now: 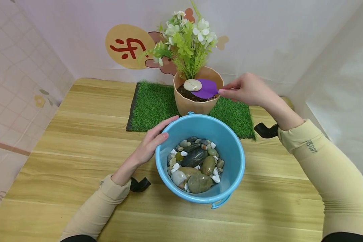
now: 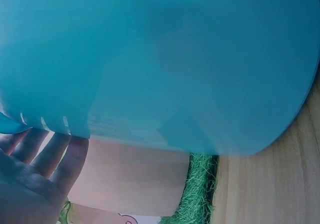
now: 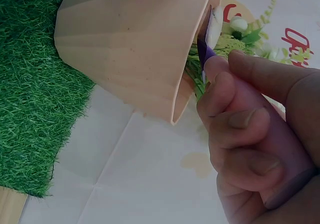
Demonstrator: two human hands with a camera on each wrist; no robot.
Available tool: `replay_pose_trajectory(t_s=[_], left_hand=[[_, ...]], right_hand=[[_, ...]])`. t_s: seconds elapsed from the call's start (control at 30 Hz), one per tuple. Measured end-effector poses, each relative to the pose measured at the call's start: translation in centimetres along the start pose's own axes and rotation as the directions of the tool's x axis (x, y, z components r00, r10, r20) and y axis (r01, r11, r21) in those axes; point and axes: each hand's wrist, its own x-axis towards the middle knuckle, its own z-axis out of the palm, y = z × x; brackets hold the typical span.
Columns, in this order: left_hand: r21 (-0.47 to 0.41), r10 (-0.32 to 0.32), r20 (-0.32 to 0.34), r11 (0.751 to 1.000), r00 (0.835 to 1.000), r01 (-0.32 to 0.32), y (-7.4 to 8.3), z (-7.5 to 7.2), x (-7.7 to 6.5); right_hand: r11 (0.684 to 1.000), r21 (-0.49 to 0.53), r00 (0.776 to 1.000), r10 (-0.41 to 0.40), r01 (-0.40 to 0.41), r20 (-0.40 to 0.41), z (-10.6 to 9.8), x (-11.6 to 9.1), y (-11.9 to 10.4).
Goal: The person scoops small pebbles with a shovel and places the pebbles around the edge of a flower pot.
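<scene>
My right hand [image 1: 245, 90] grips the pink handle [image 3: 265, 129] of a small trowel with a purple blade [image 1: 208, 89]. On that blade lies a smooth cream-white stone [image 1: 192, 85], above the dark soil [image 1: 190, 94] inside a peach flowerpot [image 1: 196, 107]. White flowers and green leaves [image 1: 186, 43] rise from the pot. My left hand [image 1: 148, 144] rests on the left side of a light blue bucket [image 1: 238, 158], its straight fingers [image 2: 70, 159] against the outside wall. Wet stones [image 1: 199, 183] of several sizes and colours lie at the bucket's bottom.
The flowerpot stands on a green artificial grass mat [image 1: 152, 104], directly behind the bucket. Under everything is a wooden table [image 1: 103, 134]. A printed white cloth [image 1: 260, 40] hangs behind. The bucket's blue handle [image 1: 220, 202] hangs at its front.
</scene>
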Motion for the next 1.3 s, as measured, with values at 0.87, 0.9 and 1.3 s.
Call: replay_pose_trajectory(t_s=[0.87, 0.9, 1.3], left_hand=[[0.005, 0.015, -0.001, 1.0, 1.0, -0.015, -0.2, 0.0, 0.0], [0.005, 0.016, -0.001, 1.0, 1.0, -0.016, -0.2, 0.0, 0.0], [-0.003, 0.005, 0.003, 1.0, 1.0, -0.004, 0.1, 0.1, 0.0]], right_hand=[[1.0, -0.016, 0.996, 0.027, -0.026, 0.09, 1.5, 4.0, -2.7], [0.999, -0.019, 0.995, 0.034, -0.033, 0.094, 1.5, 4.1, -2.8], [0.993, -0.057, 0.972, 0.117, -0.107, 0.205, 0.9, 5.3, -3.6]])
